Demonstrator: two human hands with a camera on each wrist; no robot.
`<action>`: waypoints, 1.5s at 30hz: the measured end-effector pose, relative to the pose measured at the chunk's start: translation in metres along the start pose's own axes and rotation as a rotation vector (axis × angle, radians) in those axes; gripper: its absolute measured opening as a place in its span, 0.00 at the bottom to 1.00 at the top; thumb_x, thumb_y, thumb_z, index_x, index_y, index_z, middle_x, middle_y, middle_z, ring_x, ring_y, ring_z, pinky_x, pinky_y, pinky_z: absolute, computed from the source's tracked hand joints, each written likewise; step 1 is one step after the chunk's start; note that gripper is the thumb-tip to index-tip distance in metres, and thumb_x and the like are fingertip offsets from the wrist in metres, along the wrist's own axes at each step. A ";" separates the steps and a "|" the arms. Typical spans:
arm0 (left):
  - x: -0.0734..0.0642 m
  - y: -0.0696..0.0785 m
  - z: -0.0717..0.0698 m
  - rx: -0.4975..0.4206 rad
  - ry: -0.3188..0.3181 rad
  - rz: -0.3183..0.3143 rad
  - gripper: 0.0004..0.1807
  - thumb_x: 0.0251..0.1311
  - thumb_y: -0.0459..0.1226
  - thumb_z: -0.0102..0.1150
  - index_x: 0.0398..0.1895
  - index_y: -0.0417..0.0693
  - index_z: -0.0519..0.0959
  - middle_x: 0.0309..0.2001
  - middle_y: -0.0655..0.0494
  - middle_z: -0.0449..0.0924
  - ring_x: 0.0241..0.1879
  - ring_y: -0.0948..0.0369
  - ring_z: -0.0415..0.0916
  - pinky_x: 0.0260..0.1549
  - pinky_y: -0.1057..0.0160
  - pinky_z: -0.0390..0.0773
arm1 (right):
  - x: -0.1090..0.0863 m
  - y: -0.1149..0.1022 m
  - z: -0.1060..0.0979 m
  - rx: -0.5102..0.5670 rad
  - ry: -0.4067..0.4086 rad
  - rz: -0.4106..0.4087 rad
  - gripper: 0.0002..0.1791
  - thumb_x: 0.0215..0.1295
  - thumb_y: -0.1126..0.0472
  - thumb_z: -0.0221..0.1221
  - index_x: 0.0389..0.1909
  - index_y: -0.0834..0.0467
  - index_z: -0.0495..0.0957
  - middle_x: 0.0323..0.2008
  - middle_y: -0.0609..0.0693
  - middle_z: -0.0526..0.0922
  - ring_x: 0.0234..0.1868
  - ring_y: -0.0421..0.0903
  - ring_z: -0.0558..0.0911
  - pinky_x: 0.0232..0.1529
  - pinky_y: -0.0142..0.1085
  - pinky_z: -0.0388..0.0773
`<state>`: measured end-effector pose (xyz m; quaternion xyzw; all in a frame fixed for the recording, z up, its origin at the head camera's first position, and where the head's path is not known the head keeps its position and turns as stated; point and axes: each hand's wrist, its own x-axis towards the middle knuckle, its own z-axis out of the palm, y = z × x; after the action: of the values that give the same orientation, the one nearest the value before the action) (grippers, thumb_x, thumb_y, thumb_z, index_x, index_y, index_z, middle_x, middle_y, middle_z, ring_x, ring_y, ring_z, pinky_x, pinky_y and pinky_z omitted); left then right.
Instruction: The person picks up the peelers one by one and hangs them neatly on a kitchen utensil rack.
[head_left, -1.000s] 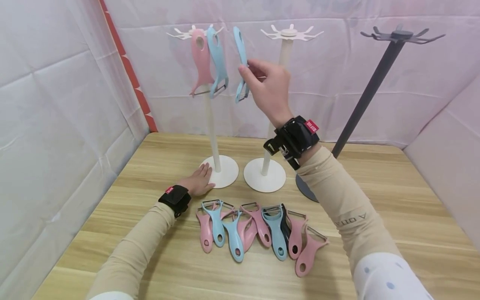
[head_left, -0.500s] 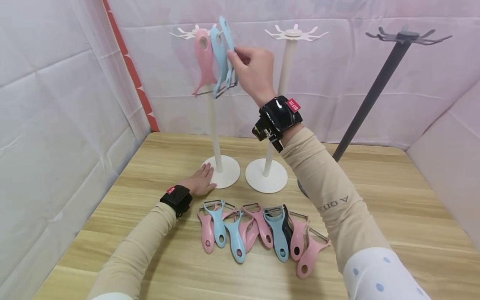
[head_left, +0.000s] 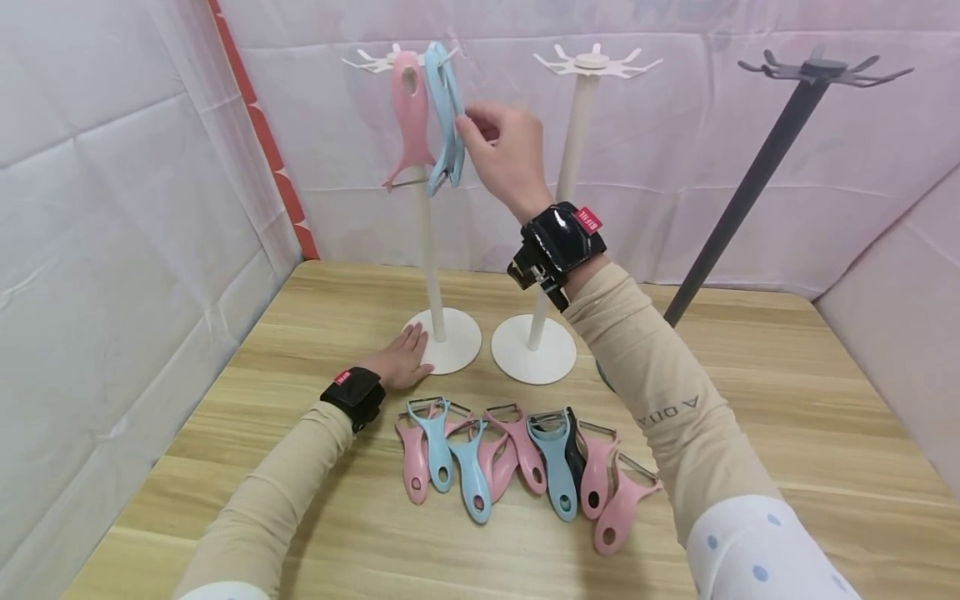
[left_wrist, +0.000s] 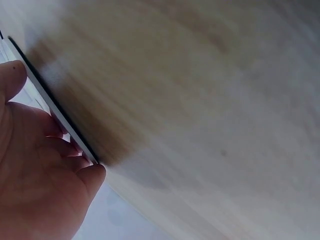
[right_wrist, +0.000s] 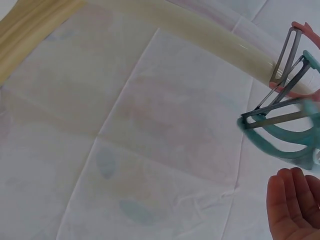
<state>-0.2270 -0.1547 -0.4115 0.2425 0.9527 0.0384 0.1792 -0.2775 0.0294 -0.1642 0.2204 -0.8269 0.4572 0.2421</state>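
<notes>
Two light-blue peelers (head_left: 442,112) hang overlapping from the left white stand's hooks, beside a pink peeler (head_left: 411,117). My right hand (head_left: 506,150) is just right of the blue pair, thumb tip at the nearer handle's edge, fingers loosely bent and pinching nothing that shows. In the right wrist view, the nearer blue peeler (right_wrist: 280,145) is blurred, with the fingers (right_wrist: 290,195) below it. My left hand (head_left: 397,358) rests spread on the left stand's round base (head_left: 456,342); the left wrist view shows its fingers (left_wrist: 92,180) along the base's edge.
Several pink, blue and black peelers lie in a row on the wooden table (head_left: 337,533), among them a blue peeler (head_left: 471,479). A second white stand (head_left: 534,354) stands in the middle. The dark grey stand (head_left: 750,183) is at right, its base partly behind my right forearm.
The blue peeler in my right hand has moved left onto the left stand and now hangs against the other blue one, seemingly let go. My left hand has stayed on the base.
</notes>
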 end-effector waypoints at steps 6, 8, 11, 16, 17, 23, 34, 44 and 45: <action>0.001 -0.001 0.000 0.001 0.000 0.010 0.36 0.70 0.45 0.34 0.66 0.24 0.40 0.67 0.29 0.32 0.68 0.42 0.31 0.65 0.52 0.39 | -0.009 0.006 -0.002 0.011 0.018 -0.015 0.14 0.64 0.62 0.53 0.45 0.65 0.79 0.37 0.54 0.83 0.34 0.42 0.81 0.39 0.23 0.73; 0.002 -0.002 0.001 -0.011 0.005 0.011 0.36 0.70 0.45 0.34 0.66 0.24 0.41 0.67 0.29 0.32 0.68 0.41 0.30 0.65 0.52 0.39 | -0.013 0.009 -0.002 0.002 0.020 -0.019 0.13 0.63 0.62 0.54 0.44 0.64 0.80 0.37 0.54 0.83 0.34 0.42 0.80 0.38 0.23 0.73; 0.006 -0.006 0.004 -0.018 0.004 0.007 0.36 0.69 0.46 0.35 0.66 0.25 0.40 0.68 0.30 0.31 0.68 0.42 0.30 0.65 0.52 0.39 | -0.020 0.013 -0.004 -0.009 0.019 -0.019 0.14 0.63 0.61 0.54 0.44 0.64 0.80 0.37 0.54 0.83 0.34 0.43 0.80 0.38 0.24 0.73; 0.012 -0.014 0.009 -0.030 0.017 0.027 0.37 0.69 0.46 0.35 0.66 0.25 0.40 0.68 0.30 0.31 0.68 0.42 0.30 0.65 0.52 0.38 | -0.033 0.023 -0.003 -0.020 -0.005 0.009 0.14 0.63 0.60 0.54 0.44 0.65 0.80 0.39 0.55 0.83 0.37 0.45 0.81 0.40 0.26 0.74; 0.013 -0.015 0.009 -0.032 0.022 0.035 0.37 0.69 0.46 0.35 0.66 0.24 0.40 0.68 0.29 0.31 0.68 0.41 0.30 0.65 0.52 0.38 | -0.036 0.025 -0.003 -0.028 -0.013 0.012 0.15 0.64 0.60 0.54 0.45 0.65 0.79 0.39 0.55 0.83 0.37 0.45 0.81 0.40 0.26 0.75; 0.007 -0.021 0.007 -0.114 0.045 0.085 0.37 0.68 0.42 0.40 0.64 0.20 0.42 0.66 0.24 0.32 0.66 0.38 0.31 0.65 0.49 0.38 | -0.059 0.040 0.007 -0.038 -0.035 -0.035 0.14 0.62 0.63 0.55 0.43 0.68 0.79 0.38 0.58 0.83 0.36 0.47 0.81 0.38 0.30 0.77; 0.000 -0.036 0.009 -0.174 0.095 0.121 0.37 0.67 0.43 0.42 0.64 0.21 0.44 0.66 0.25 0.34 0.66 0.38 0.32 0.64 0.48 0.39 | -0.103 0.056 0.019 -0.091 -0.143 -0.142 0.12 0.61 0.66 0.54 0.41 0.70 0.79 0.35 0.59 0.82 0.34 0.48 0.80 0.34 0.33 0.78; -0.014 -0.040 0.004 -0.185 0.136 0.094 0.37 0.67 0.42 0.44 0.64 0.21 0.44 0.65 0.24 0.36 0.66 0.38 0.33 0.64 0.48 0.40 | -0.126 0.073 0.037 -0.156 -0.296 -0.187 0.13 0.61 0.65 0.54 0.41 0.69 0.80 0.37 0.60 0.82 0.36 0.50 0.80 0.35 0.38 0.78; -0.016 -0.038 0.003 -0.187 0.134 0.087 0.37 0.67 0.42 0.44 0.64 0.21 0.44 0.65 0.25 0.37 0.66 0.38 0.34 0.64 0.48 0.40 | -0.127 0.075 0.039 -0.170 -0.318 -0.191 0.13 0.61 0.64 0.54 0.41 0.69 0.80 0.38 0.60 0.82 0.36 0.50 0.80 0.35 0.37 0.78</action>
<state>-0.2300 -0.1961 -0.4148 0.2627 0.9434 0.1511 0.1350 -0.2292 0.0503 -0.3074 0.3459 -0.8656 0.3204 0.1686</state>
